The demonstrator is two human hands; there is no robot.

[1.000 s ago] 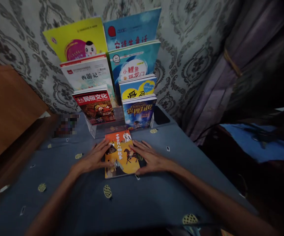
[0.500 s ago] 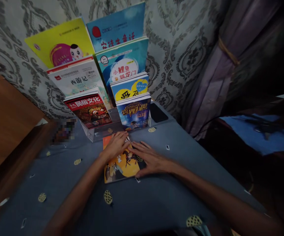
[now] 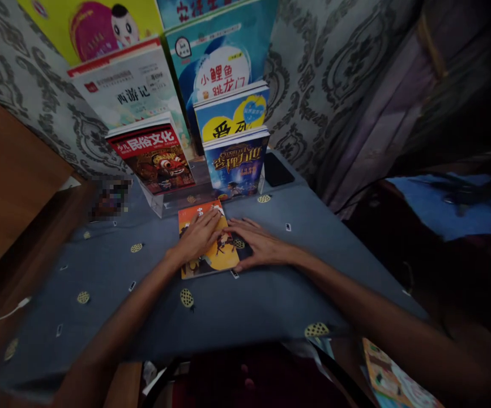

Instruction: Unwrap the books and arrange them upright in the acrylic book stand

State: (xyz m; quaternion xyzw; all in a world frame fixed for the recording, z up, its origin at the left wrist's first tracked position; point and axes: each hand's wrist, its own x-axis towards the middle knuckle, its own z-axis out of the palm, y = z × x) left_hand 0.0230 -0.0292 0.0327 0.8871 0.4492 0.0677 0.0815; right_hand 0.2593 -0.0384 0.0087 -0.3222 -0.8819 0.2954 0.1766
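Orange book [image 3: 220, 259], taking it as clock centre: smooth paper cover, faint sheen. Stand [image 3: 175, 202] at 12: clear plastic, glossy. Table cover [image 3: 245, 309] at 6: smooth, matt; cloth or vinyl, can't tell from here. Panel [image 3: 11, 187] at 9-10: smooth wood, low sheen. Curtain [image 3: 366, 124] at 2: matt cloth.

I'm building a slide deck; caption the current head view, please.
Left hand on an orange book, right hand at its right edge, in front of displayed books.
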